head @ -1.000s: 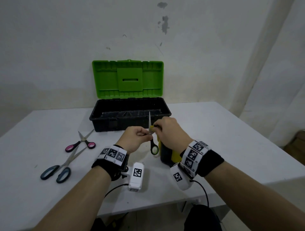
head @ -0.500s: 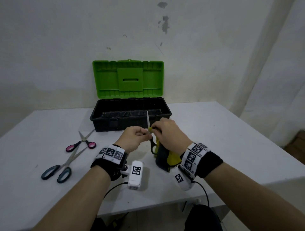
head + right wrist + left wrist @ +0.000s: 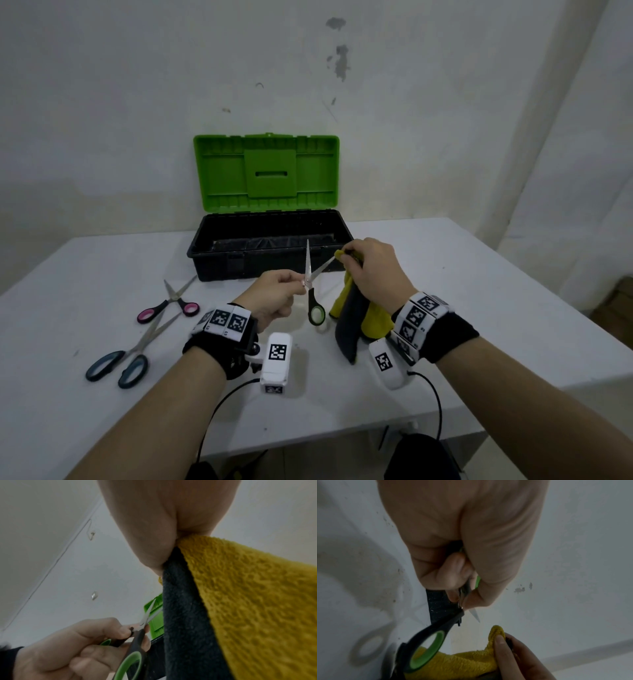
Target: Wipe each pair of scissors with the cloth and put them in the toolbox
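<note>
Green-lidded toolbox (image 3: 270,253) open, left hand (image 3: 274,298) pinching green-handled scissors (image 3: 313,301), right hand (image 3: 373,270) gripping cloth (image 3: 352,325)

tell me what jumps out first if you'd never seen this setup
The bright green lid of the open toolbox at the table's back. Nearer, the left hand holds green-handled scissors with blades spread, while the right hand pinches a yellow and grey cloth around one blade tip.
</note>
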Demonstrator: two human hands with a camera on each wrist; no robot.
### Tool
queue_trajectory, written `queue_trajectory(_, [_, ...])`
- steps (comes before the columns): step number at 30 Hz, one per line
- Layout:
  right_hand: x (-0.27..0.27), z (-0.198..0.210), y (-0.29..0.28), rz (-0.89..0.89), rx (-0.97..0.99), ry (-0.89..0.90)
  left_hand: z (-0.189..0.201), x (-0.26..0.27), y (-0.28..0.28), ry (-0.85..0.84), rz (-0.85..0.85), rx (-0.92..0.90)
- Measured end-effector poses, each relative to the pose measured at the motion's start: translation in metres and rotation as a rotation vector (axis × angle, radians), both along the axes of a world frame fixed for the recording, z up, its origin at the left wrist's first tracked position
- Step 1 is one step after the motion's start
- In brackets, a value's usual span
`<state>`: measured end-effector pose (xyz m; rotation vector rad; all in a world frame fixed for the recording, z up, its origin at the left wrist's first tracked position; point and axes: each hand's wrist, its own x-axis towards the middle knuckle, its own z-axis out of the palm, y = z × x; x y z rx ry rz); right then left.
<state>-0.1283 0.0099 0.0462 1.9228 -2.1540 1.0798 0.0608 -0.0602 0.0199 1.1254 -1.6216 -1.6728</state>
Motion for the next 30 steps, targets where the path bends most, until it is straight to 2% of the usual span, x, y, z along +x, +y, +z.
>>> queue_trajectory(5, [0.011,-0.001,0.005,0.126,0.041,0.069,0.002,0.003,0.004,-0.042,-0.034,-0.087])
queue_trajectory(8, [0.017,-0.004,0.004,0.153,0.065,0.098,0.002,0.003,0.003,-0.043,0.01,-0.169])
queue_trajectory(12, [0.021,-0.008,0.002,0.138,0.063,0.058,0.002,0.0,0.004,0.048,0.09,-0.214])
queue_trajectory(17, [0.027,-0.003,0.005,0.125,-0.016,-0.005,-0.001,-0.006,0.011,0.361,0.148,-0.001])
queue_trajectory(20, [0.031,0.002,0.01,0.13,-0.018,0.004,-0.001,-0.009,0.016,0.439,0.144,0.091])
queue_trajectory(25, [0.025,0.008,0.014,0.033,-0.071,-0.13,0.002,-0.012,0.018,0.392,0.222,0.057])
queue_trajectory(30, [0.032,0.001,0.016,0.177,-0.097,-0.004,0.0,-0.016,0.02,0.339,0.217,-0.086])
